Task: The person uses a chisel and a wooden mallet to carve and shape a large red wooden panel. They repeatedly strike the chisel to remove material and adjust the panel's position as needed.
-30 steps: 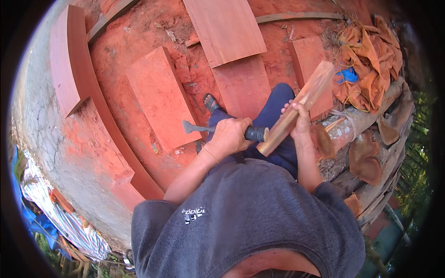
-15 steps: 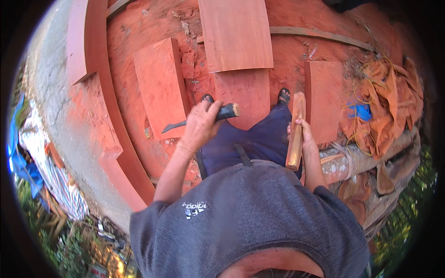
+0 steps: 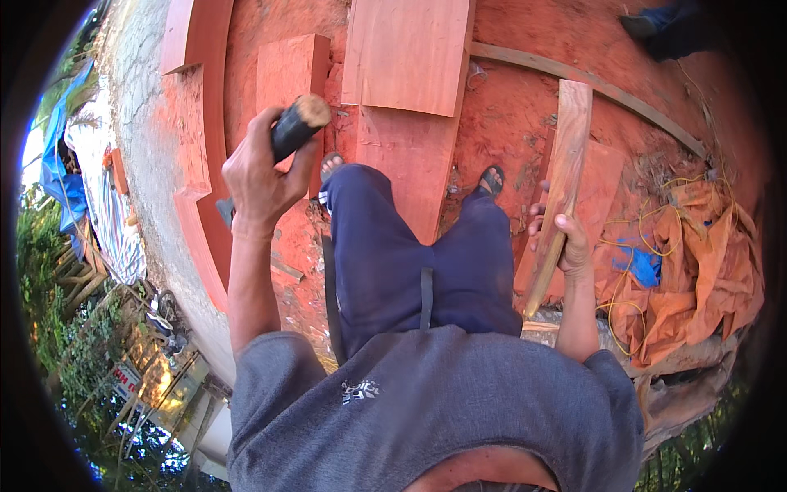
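My left hand (image 3: 270,176) is closed around the black handle of a chisel (image 3: 297,131). The handle's worn, pale end points up and to the right, while part of the dark blade shows past my wrist. On the other side, my right hand (image 3: 570,242) grips a long squared wooden bar (image 3: 566,156) around its lower half. The bar stands slanted, its far end leaning slightly right. Both things are held in the air, apart from each other, on either side of my legs.
Between my feet lie stacked reddish planks (image 3: 406,57). A thick block (image 3: 283,82) and a long notched beam (image 3: 197,131) are at the left. An orange tarp (image 3: 705,254) with yellow cord lies right. Another person's foot (image 3: 638,27) shows at the far right.
My left hand has moved left and up with the chisel, whose handle end now tips upward. My right hand has shifted right, and the wooden bar reaches farther forward. The whole view has shifted.
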`<control>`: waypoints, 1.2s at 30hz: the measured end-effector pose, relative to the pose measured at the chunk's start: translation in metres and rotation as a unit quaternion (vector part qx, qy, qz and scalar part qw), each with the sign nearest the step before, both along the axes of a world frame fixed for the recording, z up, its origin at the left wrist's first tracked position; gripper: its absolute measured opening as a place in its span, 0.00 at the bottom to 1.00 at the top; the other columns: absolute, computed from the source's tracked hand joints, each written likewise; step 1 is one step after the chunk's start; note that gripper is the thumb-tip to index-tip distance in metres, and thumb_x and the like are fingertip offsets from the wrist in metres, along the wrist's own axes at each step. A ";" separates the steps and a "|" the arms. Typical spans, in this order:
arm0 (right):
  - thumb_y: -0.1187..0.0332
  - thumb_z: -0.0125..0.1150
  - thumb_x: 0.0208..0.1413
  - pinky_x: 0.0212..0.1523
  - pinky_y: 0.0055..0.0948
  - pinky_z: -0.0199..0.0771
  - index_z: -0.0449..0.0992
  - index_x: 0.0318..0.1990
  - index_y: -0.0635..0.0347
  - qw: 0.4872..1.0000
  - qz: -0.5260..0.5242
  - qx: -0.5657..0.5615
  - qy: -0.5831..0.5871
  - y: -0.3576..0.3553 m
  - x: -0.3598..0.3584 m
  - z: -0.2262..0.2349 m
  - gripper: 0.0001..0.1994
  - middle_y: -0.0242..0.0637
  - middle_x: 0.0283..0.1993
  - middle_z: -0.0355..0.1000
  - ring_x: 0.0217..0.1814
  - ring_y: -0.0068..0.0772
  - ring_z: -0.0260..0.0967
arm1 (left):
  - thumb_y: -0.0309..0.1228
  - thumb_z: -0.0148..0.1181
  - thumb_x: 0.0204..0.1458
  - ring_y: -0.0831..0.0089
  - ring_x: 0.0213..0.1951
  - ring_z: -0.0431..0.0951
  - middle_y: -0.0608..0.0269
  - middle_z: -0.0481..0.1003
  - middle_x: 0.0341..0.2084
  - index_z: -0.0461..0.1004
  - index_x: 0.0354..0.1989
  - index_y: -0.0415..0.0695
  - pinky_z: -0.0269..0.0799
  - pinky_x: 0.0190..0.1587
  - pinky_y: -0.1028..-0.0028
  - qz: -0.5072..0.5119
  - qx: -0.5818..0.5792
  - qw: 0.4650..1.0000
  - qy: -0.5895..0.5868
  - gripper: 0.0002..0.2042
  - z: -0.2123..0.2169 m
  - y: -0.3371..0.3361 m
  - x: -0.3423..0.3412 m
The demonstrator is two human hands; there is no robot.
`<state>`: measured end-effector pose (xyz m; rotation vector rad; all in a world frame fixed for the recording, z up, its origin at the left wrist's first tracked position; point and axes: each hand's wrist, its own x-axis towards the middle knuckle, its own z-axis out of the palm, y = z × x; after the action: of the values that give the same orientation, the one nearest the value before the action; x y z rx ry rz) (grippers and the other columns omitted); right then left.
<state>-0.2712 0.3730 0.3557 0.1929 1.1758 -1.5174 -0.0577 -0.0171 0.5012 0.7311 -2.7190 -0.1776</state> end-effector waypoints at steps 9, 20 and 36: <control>0.46 0.57 0.56 0.37 0.36 0.80 0.69 0.55 0.61 0.980 -0.197 -0.002 0.015 -0.026 0.010 -0.125 0.29 0.40 0.43 0.68 0.40 0.35 0.72 | 0.34 0.63 0.54 0.46 0.38 0.82 0.48 0.80 0.39 0.70 0.58 0.47 0.77 0.41 0.56 -0.145 0.266 0.943 -0.137 0.22 -0.225 0.025 -0.058; 0.49 0.64 0.60 0.36 0.34 0.77 0.71 0.46 0.58 0.968 -0.251 -0.010 0.018 -0.039 0.043 -0.337 0.22 0.38 0.37 0.70 0.35 0.34 0.70 | 0.47 0.69 0.48 0.52 0.25 0.81 0.52 0.77 0.26 0.68 0.59 0.57 0.75 0.24 0.56 -0.342 0.314 0.885 -0.024 0.29 -0.527 0.144 -0.052; 0.59 0.64 0.55 0.46 0.41 0.80 0.71 0.54 0.61 0.915 -0.366 0.072 0.153 0.041 0.113 -0.304 0.22 0.43 0.50 0.73 0.52 0.42 0.74 | 0.46 0.70 0.47 0.52 0.24 0.81 0.53 0.77 0.19 0.71 0.42 0.50 0.73 0.25 0.54 -0.409 0.332 0.849 0.034 0.20 -0.557 0.190 -0.139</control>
<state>-0.1578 0.4141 0.0521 0.5621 1.5690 -2.1683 -0.1971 0.1730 -0.0557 -0.3667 -2.6869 -1.3425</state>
